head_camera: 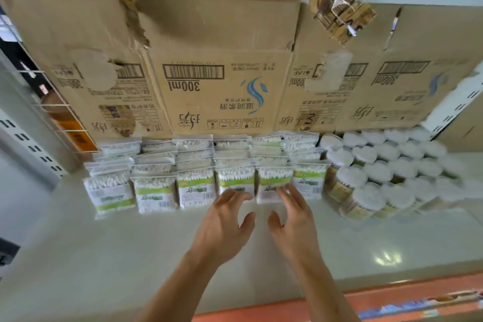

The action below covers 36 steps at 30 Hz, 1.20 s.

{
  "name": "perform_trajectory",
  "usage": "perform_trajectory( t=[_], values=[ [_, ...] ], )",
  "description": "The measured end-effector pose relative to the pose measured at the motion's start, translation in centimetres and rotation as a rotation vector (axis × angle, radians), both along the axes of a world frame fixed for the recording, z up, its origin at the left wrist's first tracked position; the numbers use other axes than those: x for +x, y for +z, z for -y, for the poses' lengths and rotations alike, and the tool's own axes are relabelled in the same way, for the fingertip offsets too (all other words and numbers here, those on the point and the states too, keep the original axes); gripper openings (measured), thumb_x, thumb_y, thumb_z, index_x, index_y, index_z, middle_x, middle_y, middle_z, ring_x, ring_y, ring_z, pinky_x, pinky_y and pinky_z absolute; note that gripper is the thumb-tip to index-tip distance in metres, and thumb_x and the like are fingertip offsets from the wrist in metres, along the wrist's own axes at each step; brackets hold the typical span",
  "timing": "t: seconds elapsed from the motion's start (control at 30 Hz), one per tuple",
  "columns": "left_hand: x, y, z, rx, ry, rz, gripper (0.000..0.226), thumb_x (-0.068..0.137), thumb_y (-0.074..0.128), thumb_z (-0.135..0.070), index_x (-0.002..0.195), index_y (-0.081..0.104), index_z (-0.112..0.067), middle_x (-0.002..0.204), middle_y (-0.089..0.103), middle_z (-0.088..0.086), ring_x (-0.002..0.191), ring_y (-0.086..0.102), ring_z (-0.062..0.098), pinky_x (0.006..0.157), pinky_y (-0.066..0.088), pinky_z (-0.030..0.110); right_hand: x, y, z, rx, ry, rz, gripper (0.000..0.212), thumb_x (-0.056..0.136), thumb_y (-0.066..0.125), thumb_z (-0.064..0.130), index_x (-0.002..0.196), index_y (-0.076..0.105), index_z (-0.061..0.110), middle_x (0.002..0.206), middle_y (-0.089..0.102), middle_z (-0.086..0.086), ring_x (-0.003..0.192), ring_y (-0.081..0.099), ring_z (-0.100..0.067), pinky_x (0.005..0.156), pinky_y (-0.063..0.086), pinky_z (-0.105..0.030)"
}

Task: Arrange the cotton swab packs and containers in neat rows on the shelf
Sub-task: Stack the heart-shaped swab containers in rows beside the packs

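Observation:
Clear cotton swab packs with green labels [194, 185] stand in several rows along the back of the white shelf [130, 248], from left to centre right. Round swab containers with white lids [379, 172] are bunched at the right. My left hand [224, 222] reaches forward with spread fingers, its fingertips touching the bottom of a front-row pack [235, 180]. My right hand [292, 219] is beside it, fingers apart, fingertips against the neighbouring front-row pack [273, 180]. Neither hand grips anything.
Flattened cardboard boxes [222, 81] marked 300ml line the wall behind the goods. A white wire rack [49, 104] stands at the left. An orange price strip [366, 303] runs along the shelf's front edge.

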<state>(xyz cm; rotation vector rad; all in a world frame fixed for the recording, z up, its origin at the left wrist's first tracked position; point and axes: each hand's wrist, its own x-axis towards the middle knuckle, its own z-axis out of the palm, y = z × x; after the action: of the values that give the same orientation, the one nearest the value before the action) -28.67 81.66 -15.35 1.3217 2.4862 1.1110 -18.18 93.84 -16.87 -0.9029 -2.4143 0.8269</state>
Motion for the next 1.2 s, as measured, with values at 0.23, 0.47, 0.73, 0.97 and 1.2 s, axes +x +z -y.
perform_trajectory(
  t=[0.23,0.47,0.73,0.97,1.2],
  values=[
    [0.8,-0.7,-1.6,-0.043,0.081,0.016,0.039,0.086,0.064,-0.023,0.124,0.056,-0.015,0.121,0.058,-0.001,0.111,0.056,0.017,0.094,0.047,0.034,1.5,0.2,-1.8,-0.077,0.140,-0.061,0.053,0.087,0.062,0.012,0.138,0.050,0.019,0.146,0.030,0.018,0.135,0.030,0.002,0.107,0.026,-0.014],
    [3.5,-0.6,-3.7,-0.080,0.072,-0.010,0.041,0.083,0.057,-0.030,0.122,0.059,-0.016,0.114,0.060,-0.001,0.105,0.057,0.020,0.088,0.048,0.035,3.0,0.8,-3.4,0.034,0.007,-0.268,0.033,0.083,0.062,0.002,0.114,0.066,0.012,0.114,0.065,0.009,0.107,0.060,-0.007,0.090,0.044,-0.011],
    [4.8,-0.6,-5.7,-0.115,0.157,-0.193,0.041,0.079,0.051,-0.035,0.118,0.053,-0.025,0.120,0.057,0.007,0.108,0.056,0.032,0.090,0.047,0.046,5.7,3.9,-6.2,0.095,-0.027,-0.376,0.032,0.083,0.058,0.006,0.114,0.066,0.009,0.114,0.066,0.003,0.108,0.061,-0.006,0.092,0.048,-0.016],
    [6.8,0.1,-7.2,-0.136,0.136,-0.173,0.041,0.079,0.058,-0.033,0.116,0.061,-0.018,0.119,0.058,0.007,0.106,0.057,0.031,0.088,0.046,0.046,7.5,5.3,-7.6,0.107,-0.012,-0.325,0.030,0.081,0.060,0.003,0.109,0.067,0.012,0.101,0.063,0.011,0.092,0.054,0.007,0.079,0.044,-0.005],
    [8.2,-0.2,-7.9,-0.135,0.032,-0.184,0.050,0.082,0.053,-0.038,0.128,0.054,-0.018,0.128,0.055,0.009,0.117,0.053,0.030,0.094,0.043,0.048,12.6,4.0,-6.3,0.167,-0.235,-0.232,0.040,0.083,0.060,0.004,0.123,0.062,0.010,0.126,0.061,-0.003,0.119,0.055,-0.016,0.098,0.040,-0.020]
  ],
)
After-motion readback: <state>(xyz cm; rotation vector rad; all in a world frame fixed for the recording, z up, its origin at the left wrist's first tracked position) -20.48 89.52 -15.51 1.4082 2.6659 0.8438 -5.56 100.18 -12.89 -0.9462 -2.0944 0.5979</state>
